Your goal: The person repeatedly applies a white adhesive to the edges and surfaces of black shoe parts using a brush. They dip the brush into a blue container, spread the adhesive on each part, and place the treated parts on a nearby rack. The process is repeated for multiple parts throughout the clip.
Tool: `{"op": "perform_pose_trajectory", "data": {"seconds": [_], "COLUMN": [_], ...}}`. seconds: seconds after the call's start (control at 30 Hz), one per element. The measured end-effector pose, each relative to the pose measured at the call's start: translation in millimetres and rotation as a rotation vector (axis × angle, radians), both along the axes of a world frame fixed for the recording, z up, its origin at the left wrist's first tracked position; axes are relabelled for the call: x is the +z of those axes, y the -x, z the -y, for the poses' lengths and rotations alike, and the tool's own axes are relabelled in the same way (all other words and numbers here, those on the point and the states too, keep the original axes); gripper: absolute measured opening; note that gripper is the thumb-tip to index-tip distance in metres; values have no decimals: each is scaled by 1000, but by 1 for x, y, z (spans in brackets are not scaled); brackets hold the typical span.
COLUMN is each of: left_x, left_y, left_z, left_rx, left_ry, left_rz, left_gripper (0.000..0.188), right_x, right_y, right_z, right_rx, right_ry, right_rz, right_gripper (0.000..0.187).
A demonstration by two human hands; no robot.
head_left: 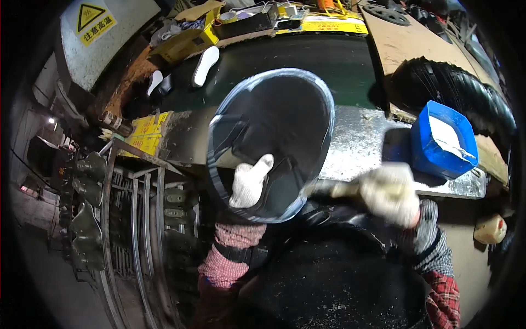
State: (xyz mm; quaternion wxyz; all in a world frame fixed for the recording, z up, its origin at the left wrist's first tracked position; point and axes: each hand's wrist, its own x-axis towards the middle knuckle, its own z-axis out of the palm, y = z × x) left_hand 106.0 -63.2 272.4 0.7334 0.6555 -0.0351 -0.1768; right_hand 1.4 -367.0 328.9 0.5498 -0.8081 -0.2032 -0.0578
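Note:
A black oval piece [290,118] with a pale, wet-looking rim is raised in front of the bench. My left hand [247,183], in a white glove, grips it at its lower left; one digit points up and the others are partly hidden. A brush [342,190] is in my right hand [389,194], whose worn glove is smeared by motion. Its bristle end meets or nearly meets the lower right of the rim. A blue container [422,137] with white contents stands on the metal bench top [356,137], beyond my right hand.
A dark green belt [345,68] runs behind, bearing white shoe-sole shapes [206,66]. Metal racks [137,214] with moulded parts stand left. A stack of black sheets [449,88] lies right. A yellow box [192,44] and clutter line the back. A plastic jug [489,229] is at far right.

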Motion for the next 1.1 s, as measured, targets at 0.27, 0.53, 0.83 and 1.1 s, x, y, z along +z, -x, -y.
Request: {"op": "perform_pose_trajectory", "data": {"seconds": [0.27, 0.53, 0.83, 1.1], "left_x": [18, -23, -37, -7], "left_y": [47, -33, -227, -13], "left_z": [7, -25, 0, -152], "left_rx": [125, 148, 394, 887], "left_ry": [284, 25, -686, 33], "left_rz": [-48, -382, 583, 235], "left_gripper": [40, 43, 39, 21], "right_x": [-10, -77, -69, -70], "right_y": [-52, -7, -24, -25], "right_z": [22, 9, 23, -4], "right_rx": [-97, -234, -302, -170], "right_ry": [161, -105, 136, 125], "right_rz": [150, 249, 213, 168], "right_gripper": [26, 29, 29, 37]}}
